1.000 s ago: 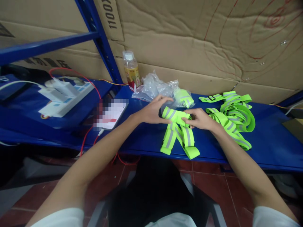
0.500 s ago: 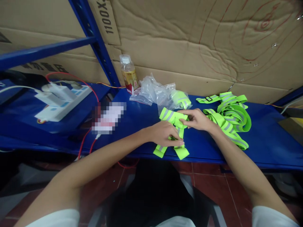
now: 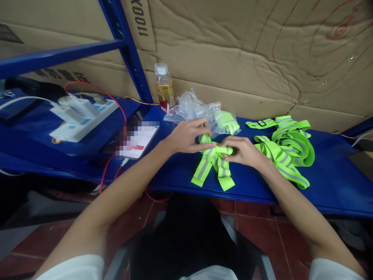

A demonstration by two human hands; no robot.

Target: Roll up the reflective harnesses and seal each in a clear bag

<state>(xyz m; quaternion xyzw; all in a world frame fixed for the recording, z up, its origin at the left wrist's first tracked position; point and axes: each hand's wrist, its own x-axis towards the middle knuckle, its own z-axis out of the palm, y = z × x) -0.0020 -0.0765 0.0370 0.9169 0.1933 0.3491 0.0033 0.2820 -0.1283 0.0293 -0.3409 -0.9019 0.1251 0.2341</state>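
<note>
A folded neon-yellow reflective strap [image 3: 216,163] with grey stripes lies near the shelf's front edge, two tails pointing toward me. My left hand [image 3: 192,136] reaches over its upper left part, thumb and fingers closed on the fabric. From the right side, my right hand [image 3: 240,151] pinches the folded band between thumb and fingers. Behind my hands sits a clear plastic bag [image 3: 215,113] with a rolled neon strap [image 3: 227,122] in it. To the right lies a loose heap of more reflective straps [image 3: 291,146], with a black buckle [image 3: 262,123] at its far end.
A bottle [image 3: 165,89] with a gold and red label stands at the back by the blue upright [image 3: 128,58]. Left of my arm are a phone [image 3: 140,140] on a red cable and a white power strip [image 3: 84,120]. Cardboard [image 3: 218,50] walls off the back.
My left hand has moved from the strap's lower tails up to its top left. The right hand still pinches the folded band. The whole view has shifted slightly.
</note>
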